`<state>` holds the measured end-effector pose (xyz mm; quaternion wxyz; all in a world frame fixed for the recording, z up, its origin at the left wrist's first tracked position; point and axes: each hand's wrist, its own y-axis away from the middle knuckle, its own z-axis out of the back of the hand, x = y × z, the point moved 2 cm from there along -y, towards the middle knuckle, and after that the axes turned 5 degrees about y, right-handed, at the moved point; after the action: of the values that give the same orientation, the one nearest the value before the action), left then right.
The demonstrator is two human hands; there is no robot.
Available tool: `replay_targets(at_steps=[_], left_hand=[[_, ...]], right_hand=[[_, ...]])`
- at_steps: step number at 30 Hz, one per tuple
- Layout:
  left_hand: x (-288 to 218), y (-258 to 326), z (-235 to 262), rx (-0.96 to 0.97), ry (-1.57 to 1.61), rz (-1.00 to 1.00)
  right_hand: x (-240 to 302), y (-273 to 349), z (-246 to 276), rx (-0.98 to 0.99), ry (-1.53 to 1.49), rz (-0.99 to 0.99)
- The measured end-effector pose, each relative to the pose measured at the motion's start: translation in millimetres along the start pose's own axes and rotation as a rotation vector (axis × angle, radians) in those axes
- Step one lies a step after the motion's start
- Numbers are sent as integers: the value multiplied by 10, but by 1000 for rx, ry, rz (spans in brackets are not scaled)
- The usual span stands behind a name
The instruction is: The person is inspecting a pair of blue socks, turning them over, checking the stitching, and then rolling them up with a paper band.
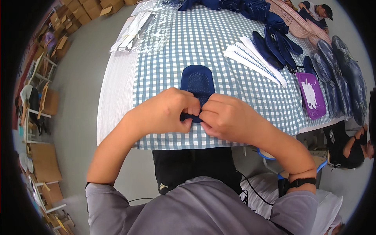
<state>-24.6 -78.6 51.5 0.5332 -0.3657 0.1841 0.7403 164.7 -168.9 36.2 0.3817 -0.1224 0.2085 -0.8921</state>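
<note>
Checked cloth over white worktop. Left hand and right hand both clamped on the near end of a navy pad; far end sticks out beyond the grip. Looks mid-handling; fingers hide the worked end, can't tell what's finished. White strips, loose navy pieces beyond-right of grip; purple pack right.

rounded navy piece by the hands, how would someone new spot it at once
Find the blue-checked cloth, then its near edge, by the grey-shirted person. Just in from there, the left hand and right hand are on a rounded navy piece with pale specks. Unlike the other navy pieces, farther off to the right, it lies apart, between these hands.
</note>
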Motion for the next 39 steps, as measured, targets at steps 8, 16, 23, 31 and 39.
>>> replay_targets(at_steps=[8,16,23,31,39], left_hand=[[52,-98,134,79,36,188],[-49,50,39,-115,-193,-51],[-29,113,-113,-163,-324,-142],[36,15,-34,-98,-222,-65],[116,-148,134,7,-24,30]], right_hand=[[-204,-184,84,243,-246,-273],[-353,-231,59,235,-284,-292],[-291,-170,56,197,-229,-261],[-110,-31,22,-53,61,69],[-229,-139,26,41,-3,-6]])
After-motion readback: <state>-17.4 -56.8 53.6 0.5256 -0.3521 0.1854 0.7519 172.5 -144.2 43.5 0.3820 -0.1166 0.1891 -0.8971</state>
